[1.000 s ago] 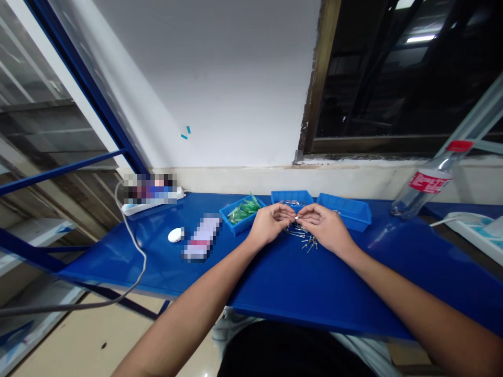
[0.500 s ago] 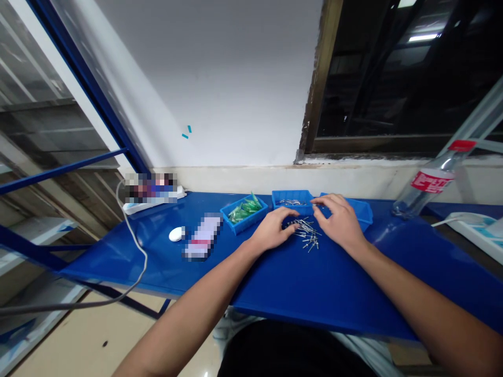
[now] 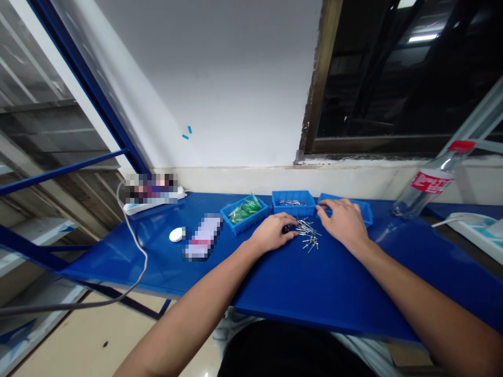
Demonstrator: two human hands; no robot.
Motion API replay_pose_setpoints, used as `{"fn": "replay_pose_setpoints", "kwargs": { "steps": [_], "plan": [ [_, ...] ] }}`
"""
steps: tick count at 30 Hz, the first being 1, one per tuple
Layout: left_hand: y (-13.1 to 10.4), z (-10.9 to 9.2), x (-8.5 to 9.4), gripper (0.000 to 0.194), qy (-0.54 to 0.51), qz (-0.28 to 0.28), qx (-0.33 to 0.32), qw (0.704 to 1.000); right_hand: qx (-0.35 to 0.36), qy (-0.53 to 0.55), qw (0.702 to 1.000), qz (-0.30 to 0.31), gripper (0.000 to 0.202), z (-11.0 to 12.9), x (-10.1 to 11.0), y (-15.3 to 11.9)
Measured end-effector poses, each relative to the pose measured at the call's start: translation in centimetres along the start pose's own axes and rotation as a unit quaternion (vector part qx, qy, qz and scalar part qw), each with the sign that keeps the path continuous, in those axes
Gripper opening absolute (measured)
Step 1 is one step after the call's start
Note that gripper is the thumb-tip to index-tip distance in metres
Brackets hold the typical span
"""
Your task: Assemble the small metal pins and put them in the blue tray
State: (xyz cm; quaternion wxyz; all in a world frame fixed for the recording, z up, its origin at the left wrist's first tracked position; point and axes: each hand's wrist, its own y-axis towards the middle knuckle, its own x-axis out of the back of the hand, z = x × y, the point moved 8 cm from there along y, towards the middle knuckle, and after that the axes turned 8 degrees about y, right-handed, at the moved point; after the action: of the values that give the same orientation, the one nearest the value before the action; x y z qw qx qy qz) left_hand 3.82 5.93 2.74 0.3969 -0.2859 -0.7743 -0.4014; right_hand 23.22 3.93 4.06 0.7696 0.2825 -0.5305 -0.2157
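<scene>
A loose pile of thin silvery metal pins [image 3: 309, 230] lies on the blue table. My left hand [image 3: 273, 231] rests at the pile's left side, thumb and fingers apart, with some small dark pieces between them. To the pile's right is my right hand [image 3: 341, 220], its thumb and index finger a little apart and nothing visible between them. Behind the pile, a blue tray [image 3: 294, 208] has more pins inside. Another blue tray [image 3: 367, 212] is partly hidden behind my right hand. A third blue tray [image 3: 236, 227] at the left contains green pieces [image 3: 245, 209].
A pixelated flat object [image 3: 203, 236] and a white round item [image 3: 176, 234] lie left on the table [image 3: 314, 288]. A power strip [image 3: 155, 201] with a grey cable stands at the back left. At the right are a clear bottle [image 3: 430, 180] and a white device [image 3: 479, 230].
My right hand has moved slightly right, away from the pin tray, uncovering that tray's right end. My left hand has shifted slightly down, its fingers still by the pile.
</scene>
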Motion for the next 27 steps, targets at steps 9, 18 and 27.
{"fn": "replay_pose_setpoints", "kwargs": {
  "steps": [9,18,27],
  "plan": [
    [0.2,0.7,0.2,0.024,-0.017,-0.024,-0.006,1.000,0.051,0.051,0.997,-0.025,0.025,2.7,1.2,-0.2],
    [0.2,0.8,1.2,0.026,-0.022,-0.065,0.017,0.997,0.094,0.202,0.975,0.016,0.023,5.5,1.1,-0.4],
    [0.0,1.0,2.5,0.020,-0.246,-0.158,0.084,0.953,-0.028,0.396,0.913,0.095,0.031,5.5,-1.4,-1.2]
  ]
}}
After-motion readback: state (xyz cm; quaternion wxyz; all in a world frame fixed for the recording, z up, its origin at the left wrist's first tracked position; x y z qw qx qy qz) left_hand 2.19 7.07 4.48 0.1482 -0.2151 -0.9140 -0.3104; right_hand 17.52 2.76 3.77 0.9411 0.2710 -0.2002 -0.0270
